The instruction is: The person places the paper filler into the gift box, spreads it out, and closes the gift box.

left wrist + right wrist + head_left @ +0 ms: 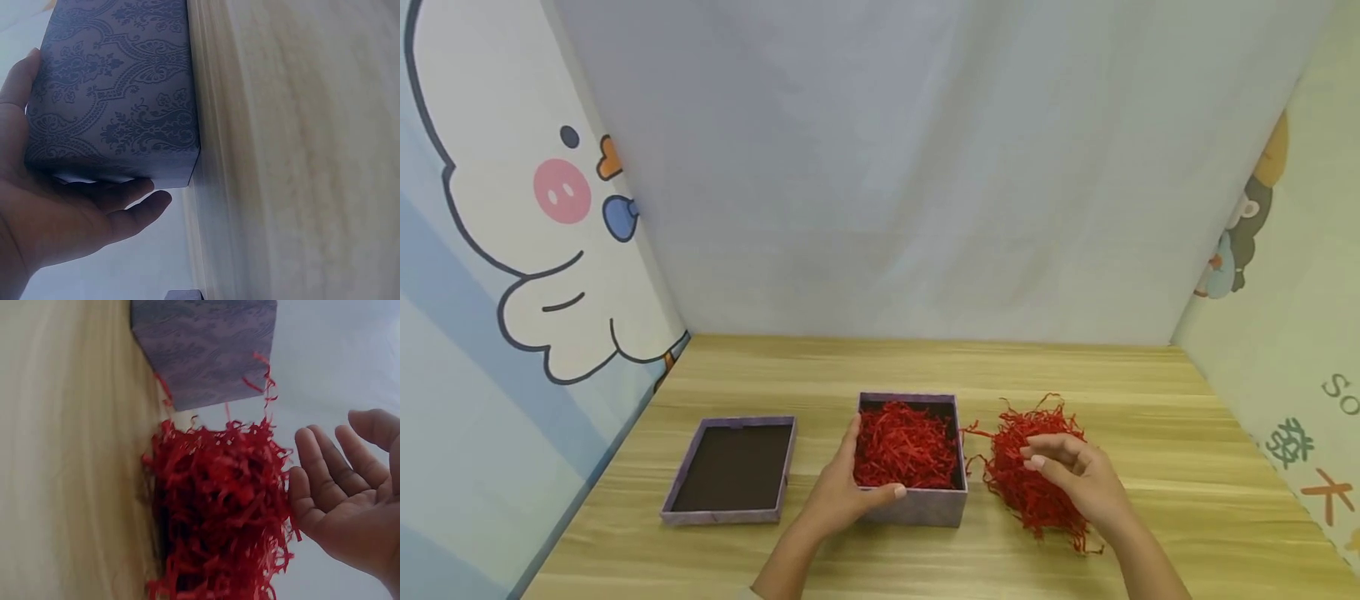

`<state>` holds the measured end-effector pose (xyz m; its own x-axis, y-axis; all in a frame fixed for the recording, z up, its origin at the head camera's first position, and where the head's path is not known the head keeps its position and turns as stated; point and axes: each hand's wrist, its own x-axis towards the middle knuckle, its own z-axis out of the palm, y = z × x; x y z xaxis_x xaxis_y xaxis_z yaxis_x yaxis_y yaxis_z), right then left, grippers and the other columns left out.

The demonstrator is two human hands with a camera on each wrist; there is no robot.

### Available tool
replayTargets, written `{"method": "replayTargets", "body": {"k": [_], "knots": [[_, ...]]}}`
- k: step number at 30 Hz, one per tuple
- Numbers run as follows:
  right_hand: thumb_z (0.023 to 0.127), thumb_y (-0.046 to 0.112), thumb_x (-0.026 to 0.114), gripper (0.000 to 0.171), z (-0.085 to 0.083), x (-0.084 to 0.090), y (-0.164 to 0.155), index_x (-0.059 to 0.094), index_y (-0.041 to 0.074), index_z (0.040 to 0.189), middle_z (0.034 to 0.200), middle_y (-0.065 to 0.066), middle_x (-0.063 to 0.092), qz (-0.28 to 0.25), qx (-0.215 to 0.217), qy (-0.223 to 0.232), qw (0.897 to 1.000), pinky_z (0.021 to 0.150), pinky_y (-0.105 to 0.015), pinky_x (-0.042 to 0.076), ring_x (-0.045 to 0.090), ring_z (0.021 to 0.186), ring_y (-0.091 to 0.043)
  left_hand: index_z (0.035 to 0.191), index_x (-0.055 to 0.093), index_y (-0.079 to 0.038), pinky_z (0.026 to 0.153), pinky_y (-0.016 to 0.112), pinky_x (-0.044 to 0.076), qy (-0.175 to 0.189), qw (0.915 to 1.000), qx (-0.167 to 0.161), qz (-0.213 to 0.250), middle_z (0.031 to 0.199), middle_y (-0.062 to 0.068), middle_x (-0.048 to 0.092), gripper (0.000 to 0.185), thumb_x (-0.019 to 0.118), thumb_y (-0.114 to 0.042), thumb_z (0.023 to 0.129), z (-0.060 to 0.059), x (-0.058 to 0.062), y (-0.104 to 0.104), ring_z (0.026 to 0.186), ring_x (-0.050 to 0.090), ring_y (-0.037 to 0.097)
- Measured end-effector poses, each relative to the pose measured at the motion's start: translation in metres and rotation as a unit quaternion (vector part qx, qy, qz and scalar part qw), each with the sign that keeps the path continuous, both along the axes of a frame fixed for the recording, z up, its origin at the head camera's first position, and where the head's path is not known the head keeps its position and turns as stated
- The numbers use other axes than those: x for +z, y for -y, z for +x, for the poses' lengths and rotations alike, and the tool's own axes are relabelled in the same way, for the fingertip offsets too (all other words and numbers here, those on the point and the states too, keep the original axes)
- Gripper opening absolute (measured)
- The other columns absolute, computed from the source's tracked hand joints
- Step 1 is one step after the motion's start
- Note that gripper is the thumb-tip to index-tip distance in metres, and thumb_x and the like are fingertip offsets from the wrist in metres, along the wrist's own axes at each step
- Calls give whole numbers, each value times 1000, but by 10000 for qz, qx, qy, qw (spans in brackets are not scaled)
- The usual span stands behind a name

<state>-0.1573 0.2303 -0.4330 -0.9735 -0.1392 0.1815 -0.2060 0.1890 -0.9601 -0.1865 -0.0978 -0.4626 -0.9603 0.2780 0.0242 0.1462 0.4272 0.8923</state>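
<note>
Where the counter (1150, 392) nears its front edge, the left hand (838, 492) grips the near left corner of the purple box (917, 504), thumb hooked over the front rim, fingers along the side. Box holds red shredded paper (902, 454). Right hand (1078, 475) hovers over loose red paper pile (1026, 487) beside the box, fingers spread, holding nothing. Box lid (733, 471) lies open-side up, toward the left edge.
</note>
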Motion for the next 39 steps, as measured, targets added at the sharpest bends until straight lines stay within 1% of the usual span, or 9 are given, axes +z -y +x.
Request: {"method": "replayTargets", "body": {"k": [8, 11, 15, 17, 19, 23, 31, 35, 39], "knots": [[91, 5, 60, 28, 0, -5, -20, 55, -11, 113, 106, -9, 64, 105, -775, -638, 9949, 79, -20, 49, 60, 95, -10, 151, 2, -20, 100, 60, 25, 14, 10000, 26, 19, 151, 17, 16, 114, 79, -45, 71, -1, 1, 0, 132, 22, 43], [91, 8, 61, 33, -6, -8, -29, 53, -8, 119, 116, -11, 60, 450, -845, -755, 9925, 79, -18, 47, 56, 103, -14, 151, 2, -21, 99, 61, 24, 7, 10000, 26, 27, 151, 17, 16, 114, 79, -45, 71, -2, 1, 0, 132, 21, 43], [90, 16, 65, 54, -18, -14, -40, 42, -2, 135, 135, -22, 43, 1143, -698, -537, 9895, 88, -39, 47, 45, 117, -39, 151, 2, -21, 100, 61, 24, 17, 10000, 24, 24, 151, 16, 15, 114, 79, -45, 71, -2, 2, 1, 132, 21, 42], [88, 19, 67, 63, -23, -17, -44, 37, 2, 140, 142, -24, 33, 1423, -547, -390, 9875, 92, -56, 38, 34, 122, -49, 151, 2, -20, 100, 60, 24, 16, 10000, 31, 19, 151, 16, 15, 114, 79, -45, 71, -2, 1, 1, 132, 21, 42], [86, 22, 69, 70, -28, -21, -47, 33, 6, 144, 146, -25, 24, 1619, -382, -214, 9858, 92, -67, 27, 24, 127, -52, 151, 2, -19, 101, 59, 23, 21, 10000, 30, 17, 151, 17, 15, 114, 79, -45, 71, -2, 1, 1, 132, 21, 42], [83, 25, 72, 78, -36, -28, -49, 28, 11, 146, 149, -26, 11, 1888, -70, 35, 9820, 92, -73, 17, 10, 131, -51, 151, 2, -19, 101, 59, 23, 47, 10000, 36, 10, 151, 16, 15, 115, 79, -45, 70, -2, 0, 0, 133, 21, 41], [79, 27, 75, 94, -43, -46, -53, 16, 6, 149, 145, -32, 17, 2114, 190, 252, 9769, 95, -68, 21, 17, 128, -53, 151, 2, -20, 100, 60, 24, 28, 10000, 35, -49, 151, 16, 16, 114, 79, -46, 71, -3, -3, -1, 132, 22, 42], [75, 25, 78, 102, -44, -51, -53, 10, 5, 149, 144, -36, 14, 2158, 563, 452, 9738, 94, -68, 23, 18, 126, -56, 151, 2, -20, 100, 60, 25, -2, 10000, 22, -60, 151, 17, 17, 113, 78, -45, 71, -3, -3, -1, 131, 23, 43], [68, 29, 83, 109, -45, -52, -51, 13, 3, 148, 139, -37, 25, 2527, 753, 554, 9630, 90, -64, 33, 34, 119, -55, 151, 2, -19, 99, 61, 25, 9, 10000, 57, -52, 150, 18, 17, 113, 78, -45, 71, -1, -1, 0, 131, 23, 44]]}}
